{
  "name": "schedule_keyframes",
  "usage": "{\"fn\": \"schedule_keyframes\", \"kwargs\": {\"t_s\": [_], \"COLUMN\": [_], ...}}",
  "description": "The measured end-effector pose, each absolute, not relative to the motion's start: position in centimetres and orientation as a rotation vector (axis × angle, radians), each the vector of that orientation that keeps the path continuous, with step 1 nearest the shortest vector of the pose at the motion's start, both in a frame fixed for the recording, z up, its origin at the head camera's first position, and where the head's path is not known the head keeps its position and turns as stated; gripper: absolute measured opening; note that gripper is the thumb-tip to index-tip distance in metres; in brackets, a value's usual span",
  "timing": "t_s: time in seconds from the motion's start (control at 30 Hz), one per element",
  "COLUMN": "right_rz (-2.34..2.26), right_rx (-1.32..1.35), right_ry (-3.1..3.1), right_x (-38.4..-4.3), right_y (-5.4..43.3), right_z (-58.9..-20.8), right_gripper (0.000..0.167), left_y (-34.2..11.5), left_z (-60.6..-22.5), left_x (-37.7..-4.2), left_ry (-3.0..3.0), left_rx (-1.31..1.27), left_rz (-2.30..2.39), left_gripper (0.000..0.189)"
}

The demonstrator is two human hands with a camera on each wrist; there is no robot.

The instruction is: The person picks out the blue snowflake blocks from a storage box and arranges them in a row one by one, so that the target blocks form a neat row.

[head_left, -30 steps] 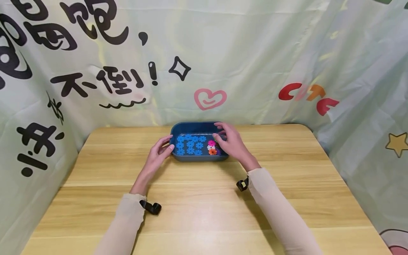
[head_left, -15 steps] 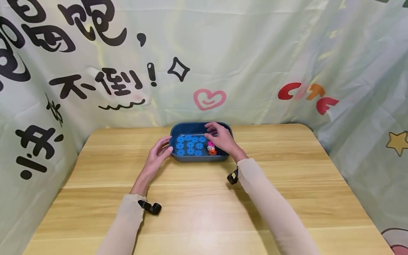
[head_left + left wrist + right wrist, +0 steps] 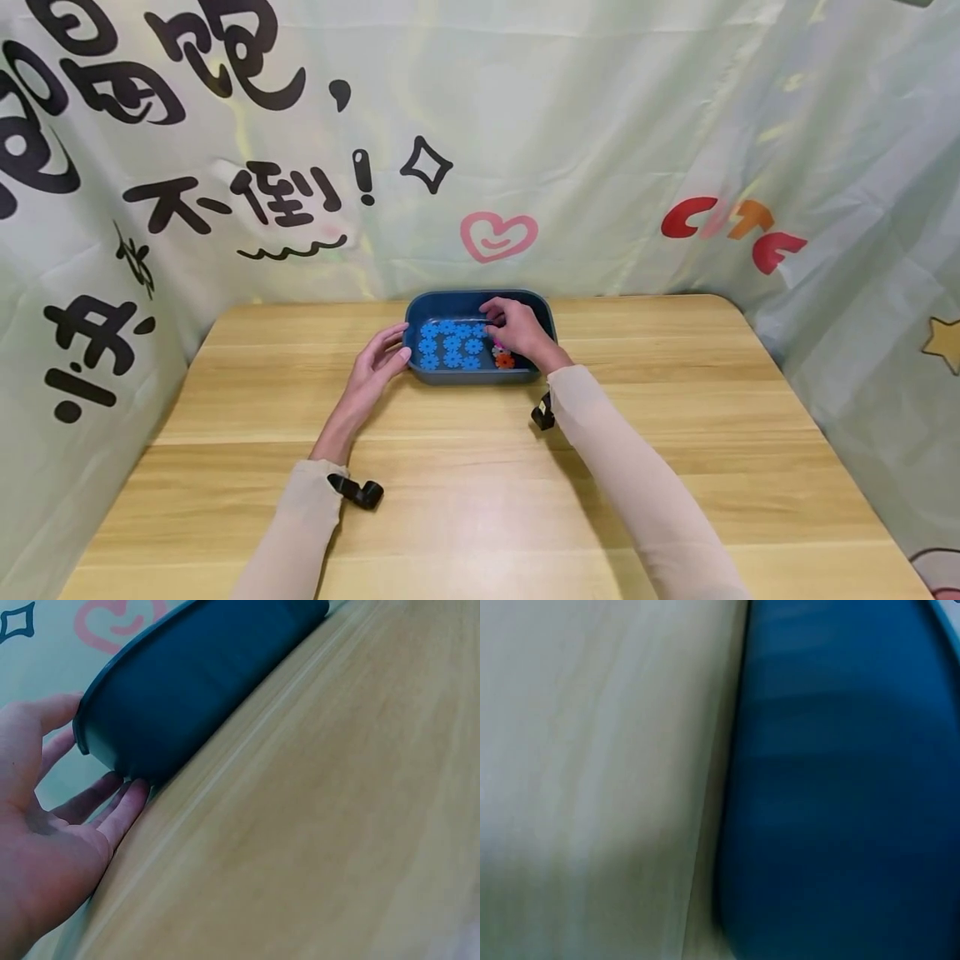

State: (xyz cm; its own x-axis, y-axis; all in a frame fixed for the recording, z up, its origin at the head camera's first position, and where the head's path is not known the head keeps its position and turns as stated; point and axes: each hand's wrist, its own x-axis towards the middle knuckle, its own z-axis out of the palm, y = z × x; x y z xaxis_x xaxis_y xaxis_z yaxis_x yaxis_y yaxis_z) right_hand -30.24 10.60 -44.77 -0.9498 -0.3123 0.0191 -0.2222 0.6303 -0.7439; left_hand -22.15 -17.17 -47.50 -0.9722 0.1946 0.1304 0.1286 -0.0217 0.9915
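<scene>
In the head view a dark blue oblong tray stands at the back of the table. Several light blue flower-shaped pieces lie flat over its left and middle part. An orange flower-shaped piece lies at the right, with a pink one partly covered by the hand. My left hand touches the tray's left end with relaxed, spread fingers. Over the tray's right half, my right hand has its bent fingertips low beside the rightmost blue pieces; I cannot tell whether they pinch one.
The wooden table extends in front of the tray and to both sides. Behind it hangs a pale printed cloth. Each wrist wears a small black camera. The right wrist view shows only the tray's outer wall and table.
My right hand has moved left from the tray's right end and dipped toward the blue pieces, its fingertips closer together. My left hand keeps its place at the left end.
</scene>
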Motion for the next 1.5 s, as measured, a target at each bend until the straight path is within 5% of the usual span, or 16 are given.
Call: {"fn": "schedule_keyframes", "kwargs": {"t_s": [0.7,1.5], "right_rz": [-0.787,-0.939], "right_rx": [-0.517,-0.498], "right_ry": [2.848,2.736], "right_x": [-30.6,-31.5], "right_y": [9.6,9.9], "right_z": [-45.1,-45.2], "right_gripper": [0.032,0.025], "left_y": [-17.2,-17.4], "left_z": [-47.3,-47.9], "left_x": [-22.1,-22.6], "left_ry": [2.142,2.093], "left_rx": [0.349,0.375], "left_rz": [2.18,2.245], "left_gripper": [0.055,0.053]}}
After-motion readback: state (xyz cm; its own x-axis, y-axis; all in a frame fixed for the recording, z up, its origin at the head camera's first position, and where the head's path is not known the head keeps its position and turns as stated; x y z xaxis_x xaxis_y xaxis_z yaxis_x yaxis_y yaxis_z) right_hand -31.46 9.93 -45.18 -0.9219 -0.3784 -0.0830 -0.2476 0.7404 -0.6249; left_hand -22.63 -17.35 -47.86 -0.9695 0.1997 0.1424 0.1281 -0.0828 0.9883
